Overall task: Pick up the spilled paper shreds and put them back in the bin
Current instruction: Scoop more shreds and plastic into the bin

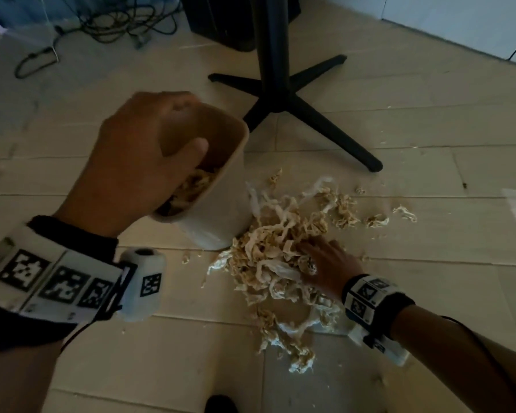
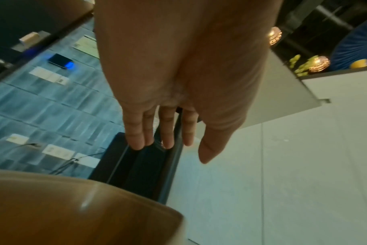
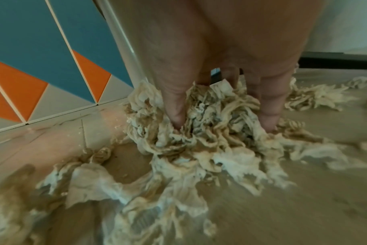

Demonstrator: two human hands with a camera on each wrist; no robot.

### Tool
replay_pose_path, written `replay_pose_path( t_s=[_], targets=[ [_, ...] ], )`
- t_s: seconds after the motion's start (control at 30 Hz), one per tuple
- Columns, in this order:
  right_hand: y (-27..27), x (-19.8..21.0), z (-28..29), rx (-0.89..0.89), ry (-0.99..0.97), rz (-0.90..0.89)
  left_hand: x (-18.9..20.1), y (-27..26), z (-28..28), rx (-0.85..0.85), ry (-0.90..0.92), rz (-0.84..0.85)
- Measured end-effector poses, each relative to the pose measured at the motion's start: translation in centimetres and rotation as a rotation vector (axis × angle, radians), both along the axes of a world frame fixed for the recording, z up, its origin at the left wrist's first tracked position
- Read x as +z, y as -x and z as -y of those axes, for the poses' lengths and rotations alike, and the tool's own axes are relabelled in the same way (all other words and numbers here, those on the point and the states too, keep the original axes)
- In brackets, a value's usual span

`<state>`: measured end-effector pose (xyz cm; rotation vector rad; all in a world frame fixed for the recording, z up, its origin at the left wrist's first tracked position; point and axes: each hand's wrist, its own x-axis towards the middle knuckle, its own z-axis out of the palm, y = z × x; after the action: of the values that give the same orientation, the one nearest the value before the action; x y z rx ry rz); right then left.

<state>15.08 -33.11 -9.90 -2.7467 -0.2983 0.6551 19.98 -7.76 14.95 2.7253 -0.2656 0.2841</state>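
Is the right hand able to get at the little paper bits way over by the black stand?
Probably yes. The right hand is buried in the big pile of paper shreds, and only bare floor lies between it and those little bits.

Pale tiled floor (image 1: pixel 429 278) as I view it from the head camera. A black cross-shaped stand base (image 1: pixel 283 99) stands on it at upper centre. Tangled black cables (image 1: pixel 108 22) lie at upper left. My right wrist view shows a blue, orange and grey triangle-patterned wall panel (image 3: pixel 42 58).

No readable text; the wristbands (image 1: pixel 57 281) carry only black-and-white marker squares
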Motion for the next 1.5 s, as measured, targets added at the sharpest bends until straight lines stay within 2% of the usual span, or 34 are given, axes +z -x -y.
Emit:
replay_pose_path(
  t_s=[0.1,0.27,0.37,0.43,0.57,0.77,0.93,1.07,1.2,1.4,1.5],
  targets=[
    [0.4,0.2,0.3,0.007,-0.012,0.009,-0.3,0.7,3.2,-0.158,0.034,0.033],
    [1.8,-0.6,0.2,0.023,0.018,-0.072,-5.5,0.7,7.1,-0.329,0.090,-0.149],
    [3.0,-1.3,-0.2,0.065,0.077,0.030,-9.4,0.7,8.2,-0.350,0.053,-0.283],
    [3.3,-1.6,-0.2,0.023,0.012,0.035,-11.8,1.0,8.3,-0.352,0.063,-0.389],
    [2.9,-1.1,0.7,-0.136,-0.190,-0.091,-15.7,1.8,8.1,-0.350,0.015,-0.551],
    [2.5,3.0,2.1,-0.343,-0.382,-0.082,-17.6,4.3,9.0,-0.484,0.013,-0.787],
    [3.0,6.3,3.3,-0.379,-0.643,-0.052,-18.6,4.9,10.4,-0.553,0.124,-0.723],
    [3.3,7.3,4.1,-0.440,-0.827,-0.001,-18.4,5.5,12.3,-0.513,0.477,-0.667],
    [3.8,7.5,4.7,-0.579,-0.950,0.028,-18.2,5.9,13.9,-0.456,0.613,-0.573],
    [3.9,9.4,6.1,-0.713,-1.295,-0.196,-17.2,5.2,13.9,-0.456,0.686,-0.442],
    [3.7,10.4,7.0,-0.713,-1.361,-0.255,-15.7,4.3,12.8,-0.413,0.699,-0.347]
  ],
)
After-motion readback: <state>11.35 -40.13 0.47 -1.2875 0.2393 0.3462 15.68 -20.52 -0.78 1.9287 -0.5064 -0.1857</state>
